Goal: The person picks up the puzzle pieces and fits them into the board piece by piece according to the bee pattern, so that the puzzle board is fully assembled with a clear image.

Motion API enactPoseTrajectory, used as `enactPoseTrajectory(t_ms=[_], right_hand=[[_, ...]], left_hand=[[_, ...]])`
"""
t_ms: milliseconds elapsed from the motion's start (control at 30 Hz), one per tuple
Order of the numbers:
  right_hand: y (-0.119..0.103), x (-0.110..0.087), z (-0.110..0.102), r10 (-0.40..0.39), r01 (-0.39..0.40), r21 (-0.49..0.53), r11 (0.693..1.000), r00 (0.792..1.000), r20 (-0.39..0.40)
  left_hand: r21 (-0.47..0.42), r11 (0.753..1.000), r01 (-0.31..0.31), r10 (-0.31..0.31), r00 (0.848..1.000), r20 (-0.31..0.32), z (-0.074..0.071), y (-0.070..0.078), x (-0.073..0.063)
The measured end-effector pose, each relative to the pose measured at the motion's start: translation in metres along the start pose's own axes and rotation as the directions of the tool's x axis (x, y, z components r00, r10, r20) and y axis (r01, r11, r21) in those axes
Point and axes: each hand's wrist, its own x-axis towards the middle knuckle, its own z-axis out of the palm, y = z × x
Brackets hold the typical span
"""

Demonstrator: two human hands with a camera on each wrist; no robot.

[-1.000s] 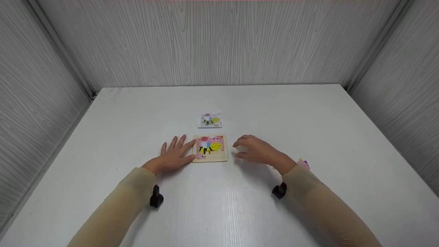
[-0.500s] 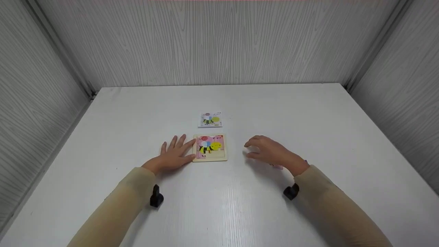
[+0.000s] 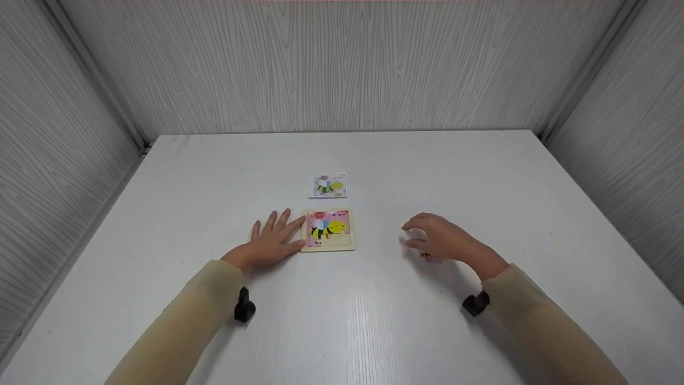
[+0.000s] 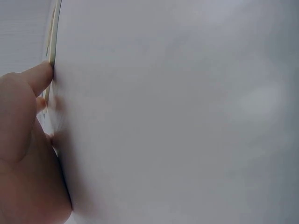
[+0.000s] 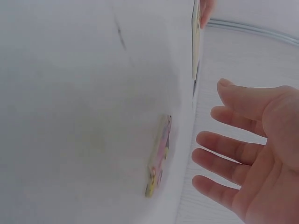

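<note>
A square wooden puzzle board (image 3: 336, 241) with a bee picture lies mid-table; its lower right part shows bare wood. My left hand (image 3: 270, 243) is spread flat on the table, thumb and index finger at the board's left edge. In the left wrist view, the thumb (image 4: 39, 77) touches the side of the board. To the right of the board, my right hand (image 3: 441, 238) hovers with fingers slightly bent and nothing in them. Pink and yellow puzzle pieces (image 5: 160, 154) lie on the table beneath it, mostly hidden by the hand in the head view.
Beyond the board lies a flat square card (image 3: 328, 186) printed with the same bee picture. Grey wood-grain panels (image 3: 342, 67) wall in the white table (image 3: 342, 315) at the back and both sides.
My right hand has moved right, away from the board and over the loose puzzle pieces. My left hand and the board have stayed in place.
</note>
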Motion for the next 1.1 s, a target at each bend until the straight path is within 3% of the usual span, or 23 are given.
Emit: enactPoseTrajectory(t_ms=[733,1100], right_hand=[[0.027,-0.038,-0.008,0.043,-0.044,-0.02,0.999,0.999,-0.016],[0.036,-0.046,-0.006,-0.041,0.041,-0.064,0.997,0.999,-0.005]], left_hand=[[0.019,1.0,-0.002,0.002,1.0,-0.001,0.002,-0.004,0.004],[0.025,1.0,0.004,-0.005,1.0,0.005,0.003,-0.004,0.004]])
